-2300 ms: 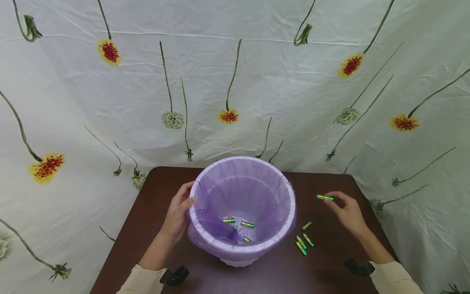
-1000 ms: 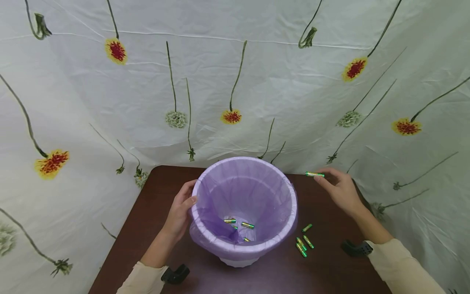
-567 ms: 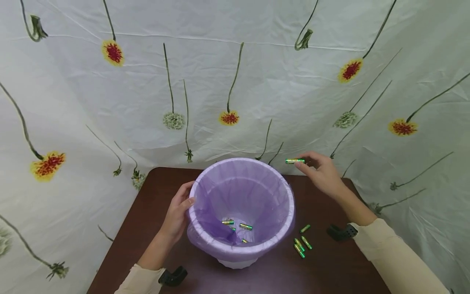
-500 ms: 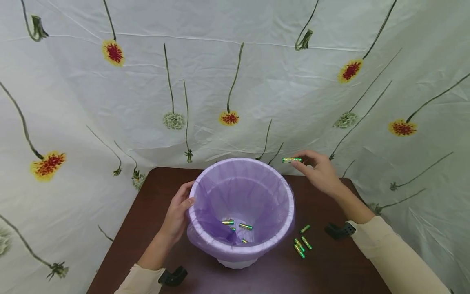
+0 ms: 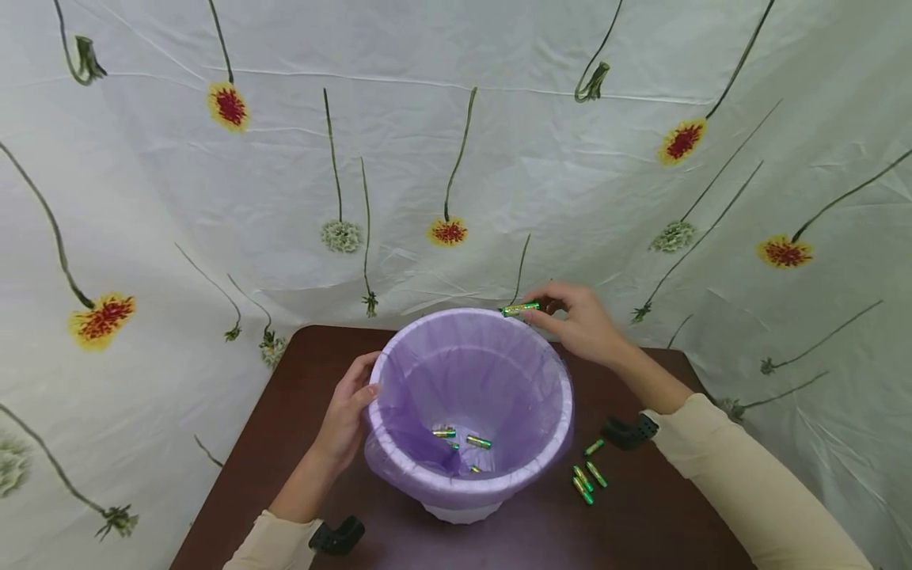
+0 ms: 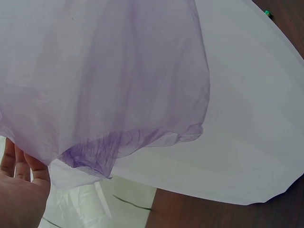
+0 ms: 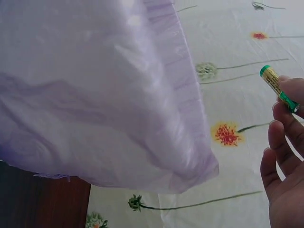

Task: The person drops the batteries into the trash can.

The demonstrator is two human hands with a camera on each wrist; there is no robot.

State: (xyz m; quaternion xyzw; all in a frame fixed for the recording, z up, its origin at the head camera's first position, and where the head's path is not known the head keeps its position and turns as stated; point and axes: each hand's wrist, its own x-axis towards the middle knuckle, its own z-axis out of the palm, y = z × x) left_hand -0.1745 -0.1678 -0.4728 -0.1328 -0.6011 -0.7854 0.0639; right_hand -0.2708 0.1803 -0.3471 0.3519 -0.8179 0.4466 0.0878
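A white trash bin (image 5: 463, 513) stands on the table, lined with a thin purple bag (image 5: 492, 380) folded over its rim. My left hand (image 5: 349, 419) grips the bin's left rim, thumb over the edge; the left wrist view shows its fingers (image 6: 21, 164) against the bag from outside. My right hand (image 5: 587, 328) pinches a green and gold battery (image 5: 519, 309) between thumb and fingertips, at the far right part of the rim. In the right wrist view the battery (image 7: 271, 80) is tilted and apart from the bag. Several similar batteries (image 5: 479, 442) lie at the bin's bottom.
Several more batteries (image 5: 583, 484) lie on the dark brown table (image 5: 641, 514), right of the bin. A white cloth (image 5: 399, 158) with printed flowers hangs behind and along the sides. Each wrist carries a black mount (image 5: 336, 537).
My right hand has lifted the battery from the right side of the table and carried it leftward to the bin's far rim. The left hand keeps its hold on the rim.
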